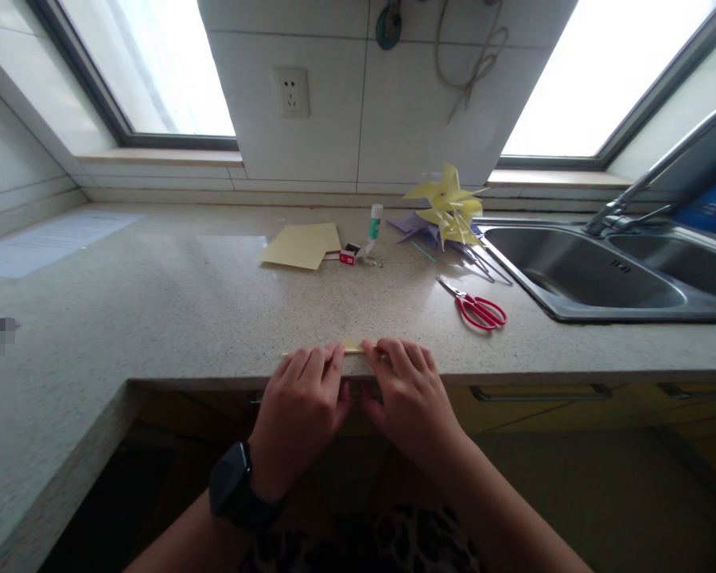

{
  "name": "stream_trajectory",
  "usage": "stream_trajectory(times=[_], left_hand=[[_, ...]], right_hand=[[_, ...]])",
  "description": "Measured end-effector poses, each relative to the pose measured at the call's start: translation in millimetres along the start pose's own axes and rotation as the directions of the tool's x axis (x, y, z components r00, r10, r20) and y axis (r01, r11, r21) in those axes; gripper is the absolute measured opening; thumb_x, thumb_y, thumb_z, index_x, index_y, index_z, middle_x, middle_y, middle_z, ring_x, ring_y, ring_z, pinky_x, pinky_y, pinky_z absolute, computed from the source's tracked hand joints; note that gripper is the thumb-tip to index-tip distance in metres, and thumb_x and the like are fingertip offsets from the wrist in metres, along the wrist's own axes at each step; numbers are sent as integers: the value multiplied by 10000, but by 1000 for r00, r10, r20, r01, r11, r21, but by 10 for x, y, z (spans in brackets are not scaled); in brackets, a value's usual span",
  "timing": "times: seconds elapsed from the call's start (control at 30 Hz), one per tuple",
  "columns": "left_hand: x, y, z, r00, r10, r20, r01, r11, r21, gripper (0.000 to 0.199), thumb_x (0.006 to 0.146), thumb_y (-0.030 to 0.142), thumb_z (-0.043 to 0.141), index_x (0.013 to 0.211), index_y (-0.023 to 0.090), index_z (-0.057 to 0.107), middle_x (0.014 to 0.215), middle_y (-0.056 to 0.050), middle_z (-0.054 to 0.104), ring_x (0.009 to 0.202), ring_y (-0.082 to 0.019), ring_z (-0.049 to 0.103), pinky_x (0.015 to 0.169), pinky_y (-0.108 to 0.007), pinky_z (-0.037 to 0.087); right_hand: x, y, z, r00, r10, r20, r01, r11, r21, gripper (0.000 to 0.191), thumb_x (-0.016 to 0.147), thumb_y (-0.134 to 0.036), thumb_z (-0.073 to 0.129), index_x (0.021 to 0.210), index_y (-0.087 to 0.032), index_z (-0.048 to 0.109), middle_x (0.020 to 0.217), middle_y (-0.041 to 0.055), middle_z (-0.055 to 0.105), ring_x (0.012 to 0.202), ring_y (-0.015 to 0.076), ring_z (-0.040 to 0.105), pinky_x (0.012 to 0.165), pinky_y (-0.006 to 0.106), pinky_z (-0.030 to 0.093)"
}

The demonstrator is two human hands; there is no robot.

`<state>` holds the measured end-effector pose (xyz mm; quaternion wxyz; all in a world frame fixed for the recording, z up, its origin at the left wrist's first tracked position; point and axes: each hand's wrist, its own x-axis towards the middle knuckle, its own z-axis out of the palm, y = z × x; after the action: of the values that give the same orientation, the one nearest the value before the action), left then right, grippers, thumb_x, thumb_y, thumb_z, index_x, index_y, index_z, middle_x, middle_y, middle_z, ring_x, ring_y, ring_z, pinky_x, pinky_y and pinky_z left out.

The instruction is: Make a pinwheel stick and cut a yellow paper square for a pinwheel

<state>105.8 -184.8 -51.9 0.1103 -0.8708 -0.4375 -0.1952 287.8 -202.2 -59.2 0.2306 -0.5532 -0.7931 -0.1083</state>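
Observation:
At the counter's front edge lies a thin roll of yellow paper [353,350], with a small corner standing up in the middle. My left hand [304,398] presses its left part, fingers together and bent over it, thumb lower by the counter edge. On the right part, my right hand [409,390] does the same, fingertips closed down on the paper. Much of the roll is hidden beneath the fingers; only its middle and left tip show. Red-handled scissors [480,310] lie beyond my right hand, blades slightly apart.
Behind are yellow paper sheets [301,245], a small red box [350,254], a glue stick [375,223] and yellow paper pinwheels [447,203] over purple ones [421,228]. A steel sink [573,314] is at right, printed paper [53,239] at left.

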Motion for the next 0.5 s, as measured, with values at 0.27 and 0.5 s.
stream_trajectory(times=[0.27, 0.5], left_hand=[[-48, -2, -1, 999, 20, -51, -20, 1000, 3, 403, 917, 163, 556, 1308, 78, 607, 1044, -138, 654, 957, -289, 598, 857, -492, 558], [-50, -7, 7, 995, 42, -87, -41, 999, 6, 373, 909, 145, 571, 1270, 74, 629, 1036, -135, 670, 936, -285, 612, 829, -489, 571]], right_hand=[[-44, 22, 9, 997, -40, -63, 40, 999, 7, 506, 824, -226, 684, 1307, -102, 601, 1108, 111, 643, 1037, 282, 534, 952, 431, 416], [-59, 35, 42, 992, -55, -115, 57, 998, 8, 469, 816, -220, 705, 1266, -110, 632, 1061, 107, 655, 994, 280, 538, 908, 433, 435]])
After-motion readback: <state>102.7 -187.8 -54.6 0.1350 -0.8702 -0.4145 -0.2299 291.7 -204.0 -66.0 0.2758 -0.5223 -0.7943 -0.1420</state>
